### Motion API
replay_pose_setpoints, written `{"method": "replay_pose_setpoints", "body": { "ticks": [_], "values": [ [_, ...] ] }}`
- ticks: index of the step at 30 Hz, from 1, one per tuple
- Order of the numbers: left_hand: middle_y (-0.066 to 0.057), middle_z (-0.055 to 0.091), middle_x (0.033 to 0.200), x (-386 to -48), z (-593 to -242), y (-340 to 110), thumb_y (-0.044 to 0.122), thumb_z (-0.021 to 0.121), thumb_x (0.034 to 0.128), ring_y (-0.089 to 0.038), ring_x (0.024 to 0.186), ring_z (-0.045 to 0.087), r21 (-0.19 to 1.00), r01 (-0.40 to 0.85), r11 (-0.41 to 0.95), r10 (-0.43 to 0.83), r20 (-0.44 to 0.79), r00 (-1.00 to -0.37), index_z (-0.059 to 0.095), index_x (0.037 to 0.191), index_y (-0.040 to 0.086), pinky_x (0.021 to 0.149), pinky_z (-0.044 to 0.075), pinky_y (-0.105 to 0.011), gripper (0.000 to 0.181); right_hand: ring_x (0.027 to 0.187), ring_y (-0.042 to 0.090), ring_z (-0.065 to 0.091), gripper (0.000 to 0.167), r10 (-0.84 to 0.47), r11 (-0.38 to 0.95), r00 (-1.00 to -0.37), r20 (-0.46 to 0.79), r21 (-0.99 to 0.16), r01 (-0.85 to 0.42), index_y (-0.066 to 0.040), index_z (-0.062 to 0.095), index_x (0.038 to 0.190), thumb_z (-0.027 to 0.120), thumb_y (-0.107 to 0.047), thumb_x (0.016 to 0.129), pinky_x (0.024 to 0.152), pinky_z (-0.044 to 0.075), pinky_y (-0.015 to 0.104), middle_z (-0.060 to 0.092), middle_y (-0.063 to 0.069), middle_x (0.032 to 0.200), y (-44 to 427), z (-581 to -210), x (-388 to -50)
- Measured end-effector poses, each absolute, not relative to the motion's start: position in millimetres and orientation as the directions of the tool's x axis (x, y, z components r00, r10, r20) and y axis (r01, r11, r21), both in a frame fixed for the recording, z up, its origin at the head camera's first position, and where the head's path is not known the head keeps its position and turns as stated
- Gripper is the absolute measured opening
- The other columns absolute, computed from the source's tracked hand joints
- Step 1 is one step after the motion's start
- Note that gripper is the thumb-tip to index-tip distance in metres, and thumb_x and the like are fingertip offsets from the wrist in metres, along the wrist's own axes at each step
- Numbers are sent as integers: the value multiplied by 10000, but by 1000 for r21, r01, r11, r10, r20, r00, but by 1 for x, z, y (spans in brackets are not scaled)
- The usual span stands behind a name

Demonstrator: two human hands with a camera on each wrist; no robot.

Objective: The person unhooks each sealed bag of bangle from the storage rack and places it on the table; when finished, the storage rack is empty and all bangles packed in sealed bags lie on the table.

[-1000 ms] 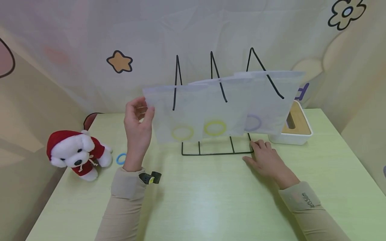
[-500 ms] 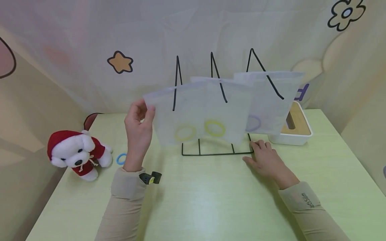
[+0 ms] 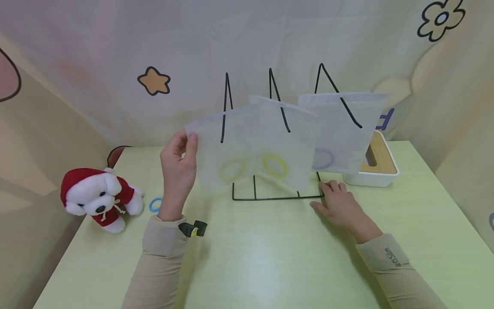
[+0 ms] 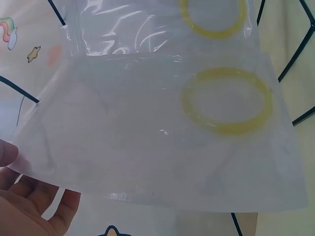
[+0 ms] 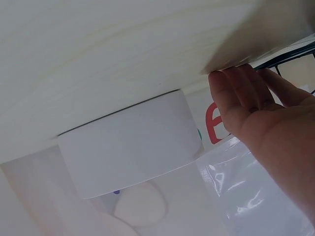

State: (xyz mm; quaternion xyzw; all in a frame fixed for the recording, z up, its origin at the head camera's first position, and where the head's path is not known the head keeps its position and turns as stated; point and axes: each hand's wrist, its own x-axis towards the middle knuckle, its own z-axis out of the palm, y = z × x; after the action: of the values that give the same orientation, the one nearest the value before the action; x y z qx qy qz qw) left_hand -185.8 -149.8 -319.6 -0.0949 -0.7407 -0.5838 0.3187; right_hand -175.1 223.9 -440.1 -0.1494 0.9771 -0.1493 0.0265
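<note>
Front right of the wire rack [image 3: 272, 198] rests the right hand [image 3: 341, 210], fingers loosely extended, seemingly bracing. At the rack's left, the left hand [image 3: 179, 167] pinches the left bag [image 3: 235, 143], yellow ring [image 3: 244, 166] inside; adjusting likely calls for gentleness. Mid-rack, the middle bag [image 3: 295, 148] holds a second yellow ring [image 3: 286, 170]; the right bag [image 3: 343, 143], a purple ring [image 3: 332, 159].

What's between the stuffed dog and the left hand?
In the head view, a blue ring on the table lies between the stuffed dog and left hand.
</note>
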Motion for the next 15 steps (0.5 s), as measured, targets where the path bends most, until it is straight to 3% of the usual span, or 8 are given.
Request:
{"method": "replay_pose_setpoints", "body": {
  "ticks": [9,15],
  "values": [
    [-142,590,787,-184,-318,-147,205,560,999,-150,750,540,789,534,304,-242,606,-758,677,1032,-15,713,410,-253,251,1178,469,357,672,-294,910,-956,-8,-309,-278,108,372,1411,567,-366,977,915,351,637,400,298,1335,223,-440,-176],
    [-90,522,722,-183,-317,-145,203,565,996,-145,641,442,790,557,258,-245,611,-753,681,1029,-6,611,357,-255,241,1184,470,352,679,-292,910,-956,-11,-311,-274,108,363,1418,566,-365,976,923,348,638,393,298,1342,224,-441,-176]
  ]
}}
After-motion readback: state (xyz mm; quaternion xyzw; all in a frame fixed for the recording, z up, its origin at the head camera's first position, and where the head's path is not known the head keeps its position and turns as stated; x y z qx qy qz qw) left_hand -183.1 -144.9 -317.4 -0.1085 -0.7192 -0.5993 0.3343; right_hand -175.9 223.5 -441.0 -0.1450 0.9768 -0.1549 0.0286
